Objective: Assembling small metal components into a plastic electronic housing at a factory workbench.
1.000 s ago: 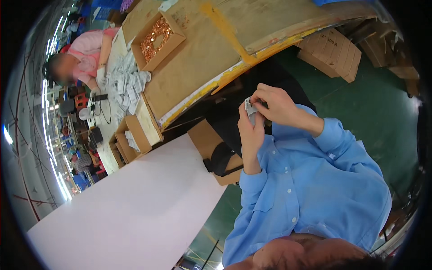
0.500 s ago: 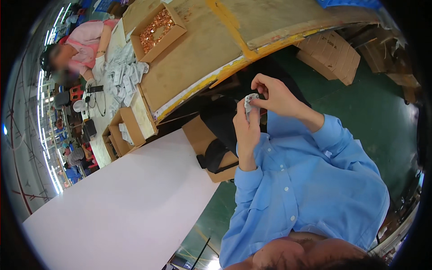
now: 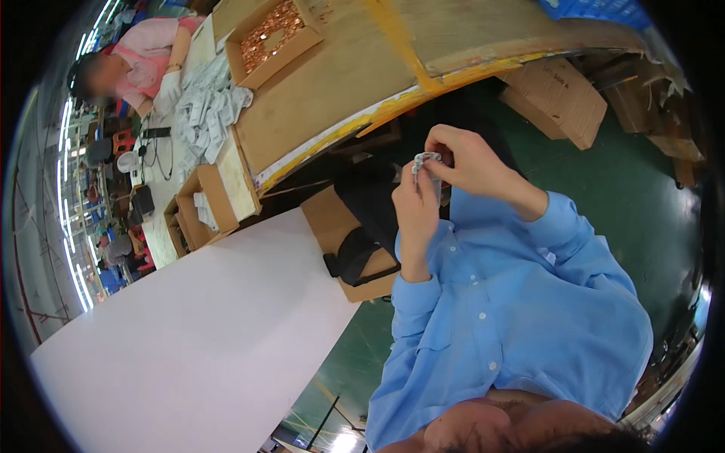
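Observation:
My left hand point(image 3: 416, 211) is closed around a small white-and-grey plastic housing point(image 3: 426, 158), held upright in front of my lap. The housing's open top with small inner parts faces up between my hands. My right hand point(image 3: 472, 160) comes in from the right. Its thumb presses at the top of the housing, and the bent index finger curls over beside it. Whether a small piece sits between these fingertips is hidden. Both blue sleeves reach up to the wrists.
A brown workbench point(image 3: 332, 90) with a yellow edge stands ahead. It bears a carton of copper-coloured pieces point(image 3: 317, 38) and a heap of white housings point(image 3: 204, 113). A gloved co-worker point(image 3: 143, 57) sits far left. A white board point(image 3: 189, 325) lies at left; cardboard boxes point(image 3: 559, 98) at right.
The housing has turned a little in my left hand, so its top edge shows more. My right fingers have shifted slightly over it. The view has tilted a little.

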The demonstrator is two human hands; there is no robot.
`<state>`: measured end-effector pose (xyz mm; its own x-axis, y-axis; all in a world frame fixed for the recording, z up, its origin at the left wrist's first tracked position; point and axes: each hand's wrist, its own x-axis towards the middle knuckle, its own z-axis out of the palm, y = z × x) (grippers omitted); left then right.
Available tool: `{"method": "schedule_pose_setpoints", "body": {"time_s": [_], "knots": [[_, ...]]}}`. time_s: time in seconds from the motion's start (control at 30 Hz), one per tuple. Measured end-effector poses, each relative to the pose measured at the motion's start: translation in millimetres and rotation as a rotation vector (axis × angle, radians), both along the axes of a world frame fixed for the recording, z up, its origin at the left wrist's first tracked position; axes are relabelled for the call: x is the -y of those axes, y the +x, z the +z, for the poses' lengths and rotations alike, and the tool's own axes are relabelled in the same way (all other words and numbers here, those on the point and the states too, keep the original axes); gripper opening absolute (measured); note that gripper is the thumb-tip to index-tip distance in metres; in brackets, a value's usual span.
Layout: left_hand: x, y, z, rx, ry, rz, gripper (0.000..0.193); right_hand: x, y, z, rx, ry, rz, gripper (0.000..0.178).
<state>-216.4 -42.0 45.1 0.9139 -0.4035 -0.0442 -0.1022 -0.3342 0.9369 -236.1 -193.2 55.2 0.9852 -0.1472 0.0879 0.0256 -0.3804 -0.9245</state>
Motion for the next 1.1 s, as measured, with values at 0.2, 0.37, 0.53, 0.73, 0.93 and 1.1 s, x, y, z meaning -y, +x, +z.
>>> {"method": "schedule_pose_setpoints", "body": {"time_s": [0.2,0.37,0.53,0.73,0.93,1.1], "knots": [[-3.0,1.1,1.4,0.002,0.005,-0.021,0.024,3.2,6.3,2.5,-0.112,-0.027,0.060,0.018],[-3.8,1.8,-2.0,0.042,0.020,0.022,0.022,-0.9,7.5,-1.0,-0.079,-0.082,0.059,0.017],[-6.8,6.3,-11.5,-0.005,-0.073,0.026,0.021,3.0,10.9,1.8,-0.045,-0.010,0.096,0.017],[-11.3,11.4,-21.0,-0.068,-0.087,-0.042,0.022,7.9,19.9,3.5,-0.084,-0.016,0.136,0.017],[-13.2,14.5,-23.6,-0.117,-0.141,-0.034,0.021,6.6,30.0,7.0,-0.183,-0.090,0.206,0.019],[-20.3,21.6,-19.3,-0.129,-0.131,0.018,0.021,-4.1,43.7,10.1,-0.205,-0.080,0.227,0.019]]}}
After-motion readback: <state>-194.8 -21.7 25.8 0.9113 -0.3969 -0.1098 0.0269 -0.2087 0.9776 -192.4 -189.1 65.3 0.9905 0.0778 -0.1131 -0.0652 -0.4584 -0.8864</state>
